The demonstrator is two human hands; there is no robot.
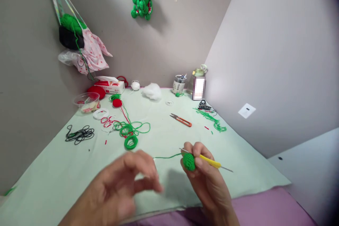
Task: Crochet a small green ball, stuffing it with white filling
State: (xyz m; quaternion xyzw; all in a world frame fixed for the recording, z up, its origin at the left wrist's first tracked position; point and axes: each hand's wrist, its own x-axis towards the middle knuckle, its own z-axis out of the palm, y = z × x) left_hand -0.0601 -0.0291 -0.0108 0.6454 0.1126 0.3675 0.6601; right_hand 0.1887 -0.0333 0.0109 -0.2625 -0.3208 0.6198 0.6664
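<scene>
My right hand (205, 173) pinches a small green crocheted ball (189, 161) together with a yellow-handled crochet hook (210, 161), whose thin metal tip points left above the ball. From the ball, a strand of green yarn (166, 157) runs left and passes behind my left hand (124, 180). That hand is slightly blurred, its fingers curved and apart from the thumb, with nothing visible between them. Past my left hand lies a coil of green yarn (131, 142) beside looser green loops.
Orange snips (180, 120) lie mid-table. Black cord (79, 135) and a clear plastic tub (87, 103) are at left. White stuffing (152, 91), a pen tin (179, 84) and a phone (199, 88) stand or lie at the back; green yarn strands (212, 118) are at right.
</scene>
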